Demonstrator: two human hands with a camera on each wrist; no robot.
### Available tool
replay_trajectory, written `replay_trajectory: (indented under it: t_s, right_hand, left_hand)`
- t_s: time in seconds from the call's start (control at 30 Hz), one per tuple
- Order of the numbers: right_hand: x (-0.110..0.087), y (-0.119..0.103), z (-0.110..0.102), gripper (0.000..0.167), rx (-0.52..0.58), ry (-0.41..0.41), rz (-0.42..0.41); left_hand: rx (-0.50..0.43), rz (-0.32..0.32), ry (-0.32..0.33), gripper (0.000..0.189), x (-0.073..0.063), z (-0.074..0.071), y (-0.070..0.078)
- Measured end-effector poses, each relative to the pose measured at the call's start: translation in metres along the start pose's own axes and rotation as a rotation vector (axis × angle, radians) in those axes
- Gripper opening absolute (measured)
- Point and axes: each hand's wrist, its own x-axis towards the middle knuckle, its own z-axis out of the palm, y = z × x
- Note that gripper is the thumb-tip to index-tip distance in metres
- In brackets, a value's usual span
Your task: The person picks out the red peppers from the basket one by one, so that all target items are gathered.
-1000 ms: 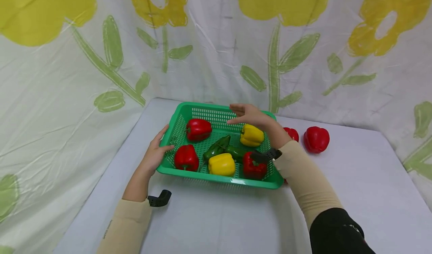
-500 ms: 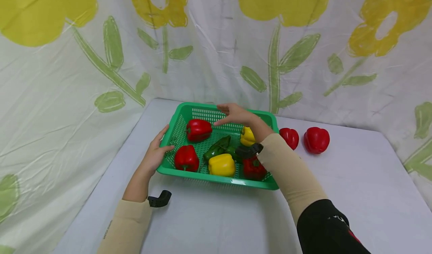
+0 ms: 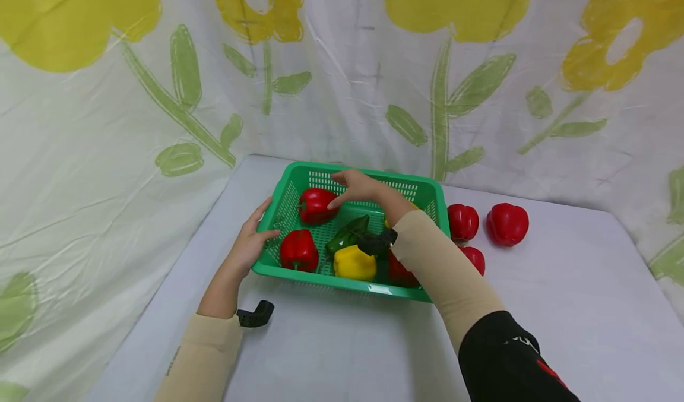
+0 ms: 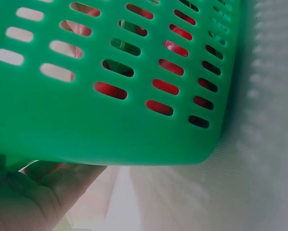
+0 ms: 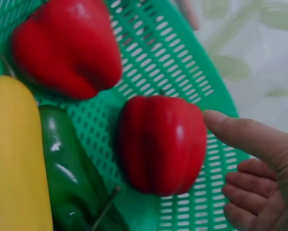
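Right fingers [image 5: 250, 184] near red pepper [image 5: 163, 144] — basket [image 3: 320, 279] corner hidden.

Stretches the left arm [image 3: 205, 342] and the right arm [image 3: 449, 271] forward. Holds on with the left grip [image 3: 248, 236], with the thumb [image 3: 271, 234] apart from the fingers [image 3: 259, 211]. Slants the right arm in toward the left. Has the right grip [image 3: 357, 189] loose, with a straight thumb [image 5: 240, 131] spread away from softly bent fingers [image 5: 252, 184].

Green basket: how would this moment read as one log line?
Left-hand grip: on green basket | right-hand grip: empty, near back-left red pepper, contact unclear | outside basket, right: three red peppers
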Motion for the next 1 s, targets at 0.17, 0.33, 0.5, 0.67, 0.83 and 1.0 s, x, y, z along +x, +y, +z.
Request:
replay_trajectory:
  t_s: [0.17, 0.33, 0.5, 0.67, 0.83, 1.0]
  right_hand:
    - [0.009, 0.001, 0.010, 0.082, -0.115, -0.024, 0.003]
    - [0.016, -0.006, 0.018, 0.079, -0.200, -0.006, -0.016]
    - [0.024, -0.013, 0.023, 0.078, -0.270, 0.000, -0.020]
    - [0.030, -0.017, 0.031, 0.076, -0.280, -0.013, -0.028]
    - [0.031, -0.019, 0.036, 0.075, -0.299, -0.002, -0.018]
    - [0.031, -0.017, 0.039, 0.071, -0.323, 0.001, 0.009]
  left_hand:
    - [0.001, 0.006, -0.003, 0.073, 0.000, 0.001, 0.000]
    - [0.010, 0.007, -0.006, 0.073, 0.000, 0.002, 0.001]
    - [0.023, -0.001, 0.007, 0.073, 0.000, 0.001, 0.002]
    - [0.015, -0.012, 0.007, 0.072, -0.001, 0.001, 0.005]
    - [0.012, -0.009, 0.000, 0.072, -0.002, 0.002, 0.007]
    - [0.014, -0.005, 0.007, 0.072, -0.001, 0.001, 0.004]
